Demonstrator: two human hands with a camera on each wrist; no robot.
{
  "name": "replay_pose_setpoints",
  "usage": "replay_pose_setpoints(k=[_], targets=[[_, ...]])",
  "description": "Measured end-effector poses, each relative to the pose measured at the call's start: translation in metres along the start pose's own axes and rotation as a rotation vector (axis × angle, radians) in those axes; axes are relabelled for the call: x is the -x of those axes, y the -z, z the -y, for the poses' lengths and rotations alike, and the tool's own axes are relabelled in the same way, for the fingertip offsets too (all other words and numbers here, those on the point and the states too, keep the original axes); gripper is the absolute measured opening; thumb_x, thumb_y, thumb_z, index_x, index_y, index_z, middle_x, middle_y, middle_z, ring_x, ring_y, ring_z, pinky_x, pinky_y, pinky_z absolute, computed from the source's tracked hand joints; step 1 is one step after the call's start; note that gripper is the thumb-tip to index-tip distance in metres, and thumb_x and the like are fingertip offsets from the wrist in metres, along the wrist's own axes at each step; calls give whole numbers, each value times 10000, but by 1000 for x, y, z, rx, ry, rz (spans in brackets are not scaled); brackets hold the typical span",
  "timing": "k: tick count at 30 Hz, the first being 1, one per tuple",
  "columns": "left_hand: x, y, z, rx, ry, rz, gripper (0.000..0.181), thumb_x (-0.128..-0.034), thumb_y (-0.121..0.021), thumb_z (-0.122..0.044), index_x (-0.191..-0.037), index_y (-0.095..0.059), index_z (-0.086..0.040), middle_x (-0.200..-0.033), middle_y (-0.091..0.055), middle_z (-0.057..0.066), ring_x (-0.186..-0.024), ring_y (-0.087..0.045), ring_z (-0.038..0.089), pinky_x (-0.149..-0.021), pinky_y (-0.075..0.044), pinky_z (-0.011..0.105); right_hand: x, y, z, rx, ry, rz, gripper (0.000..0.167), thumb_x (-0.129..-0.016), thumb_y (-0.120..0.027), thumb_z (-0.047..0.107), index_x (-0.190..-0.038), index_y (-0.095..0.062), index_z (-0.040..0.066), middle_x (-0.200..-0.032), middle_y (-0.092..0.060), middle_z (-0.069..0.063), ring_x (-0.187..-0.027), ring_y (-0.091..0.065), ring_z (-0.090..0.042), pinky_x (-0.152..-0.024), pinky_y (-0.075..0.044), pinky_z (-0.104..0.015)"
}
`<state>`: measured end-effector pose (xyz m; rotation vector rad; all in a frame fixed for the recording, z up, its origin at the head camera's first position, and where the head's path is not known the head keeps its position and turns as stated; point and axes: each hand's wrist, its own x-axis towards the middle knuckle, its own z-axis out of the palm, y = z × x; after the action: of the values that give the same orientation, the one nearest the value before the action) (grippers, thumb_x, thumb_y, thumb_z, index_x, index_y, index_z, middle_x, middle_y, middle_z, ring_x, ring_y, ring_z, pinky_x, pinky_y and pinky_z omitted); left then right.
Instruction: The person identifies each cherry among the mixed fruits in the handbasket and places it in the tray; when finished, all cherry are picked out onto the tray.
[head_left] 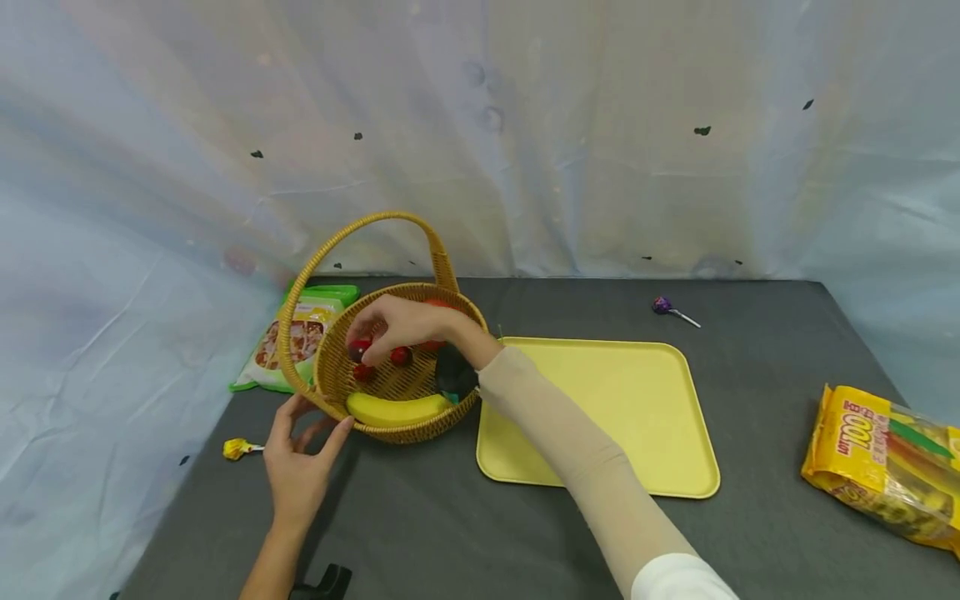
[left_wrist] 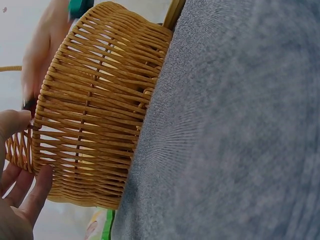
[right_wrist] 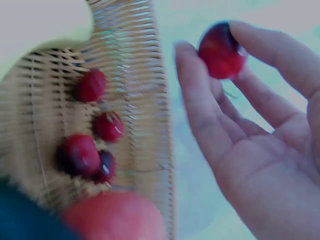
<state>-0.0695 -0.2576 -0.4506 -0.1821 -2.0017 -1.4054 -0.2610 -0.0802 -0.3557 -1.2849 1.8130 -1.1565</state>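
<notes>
- Judged midway through handling small fruit: one piece lifted off the wicker, others lying inside the basket (head_left: pixel 393 387).
- Pinched between thumb and fingertips of the right hand (head_left: pixel 408 321): a small dark-red fruit (right_wrist: pixel 222 50), over the basket's left part in the head view, not yet released.
- Left in the basket: about four small red fruits (right_wrist: pixel 109 126) close together, a larger red fruit (right_wrist: pixel 117 217) just beside them, a banana (head_left: pixel 397 410) along the near rim, a dark item (head_left: pixel 454 371) with a teal end at the right side.
- Moving into the basket or out of it: cannot tell from this moment alone.
- Reaching across from lower right in a pale sleeve (head_left: pixel 573 437), over the yellow tray (head_left: pixel 637 400); right wrist bent, palm mostly downward in the head view.
- Gripping the basket at the near-left handle base with the left hand (head_left: pixel 295 467): thumb to one side, fingers curled to the other against the outer weave; probably steadying.
- Coming up from lower left with the left forearm bare, near a yellow lollipop (head_left: pixel 237 449).
- Behind the basket's left side: a green-and-white packet (head_left: pixel 298 337). Well apart, far right: a yellow snack bag (head_left: pixel 873 462).
</notes>
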Motion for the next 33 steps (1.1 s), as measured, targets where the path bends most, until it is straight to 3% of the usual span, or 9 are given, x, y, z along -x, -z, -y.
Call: replay_pose_setpoints(k=[4, 8, 12, 16, 22, 28, 33], targets=[[-1, 0, 2, 6, -16, -2, 680, -740, -739, 233, -1369, -533, 77, -1214, -544, 308, -1130, -555, 264, -852, -581, 209, 47, 17, -1, 60, 65, -140, 345, -921, -728, 115, -1248, -664, 27, -1137, -676, -37, -930, -632, -206, -824, -568, -284], [-1, -1, 1, -2, -22, -3, 660, -749, -739, 222, -1361, -538, 79, -1201, -544, 313, -1115, -565, 277, -849, -585, 215, 104, 25, -23, 42, 56, -325, 347, -909, -738, 94, -1236, -662, 2, -1112, -679, -66, -931, -651, -238, -839, -587, -314], [0, 0, 0, -16, -13, 5, 645, -759, -743, 205, -1359, -542, 76, -1199, -555, 297, -1104, -575, 264, -839, -592, 232, 160, 25, -56, 45, -42, -486, 320, -879, -755, 35, -1177, -667, -43, -1047, -679, -131, -860, -636, -282, -757, -580, -306], [0, 1, -1, -26, -15, -5, 634, -752, -750, 204, -1342, -552, 87, -1183, -562, 294, -1113, -570, 219, -839, -586, 206, 196, 20, -84, 107, -161, -545, 308, -866, -761, 16, -1151, -675, -65, -1023, -683, -175, -820, -636, -273, -725, -569, -294], [-2, 2, -3, -29, -14, -7, 645, -745, -744, 220, -1345, -550, 86, -1182, -563, 284, -1117, -567, 187, -837, -581, 190, 209, 10, -99, 162, -231, -586, 310, -855, -782, 41, -1135, -688, -51, -1017, -688, -156, -804, -635, -237, -750, -578, -302], [-2, 2, -4, -28, 14, 0, 644, -751, -742, 216, -1349, -551, 74, -1195, -561, 276, -1127, -565, 188, -842, -581, 195, 204, 4, -98, 166, -259, -597, 300, -844, -790, 37, -1110, -686, -55, -997, -687, -154, -785, -627, -226, -730, -566, -312], [-2, 1, -3, -21, -1, -7, 645, -744, -745, 221, -1344, -555, 78, -1191, -562, 291, -1120, -568, 204, -841, -580, 188, 199, 2, -97, 168, -283, -583, 297, -839, -793, 34, -1104, -689, -51, -991, -692, -145, -772, -631, -199, -713, -560, -298]])
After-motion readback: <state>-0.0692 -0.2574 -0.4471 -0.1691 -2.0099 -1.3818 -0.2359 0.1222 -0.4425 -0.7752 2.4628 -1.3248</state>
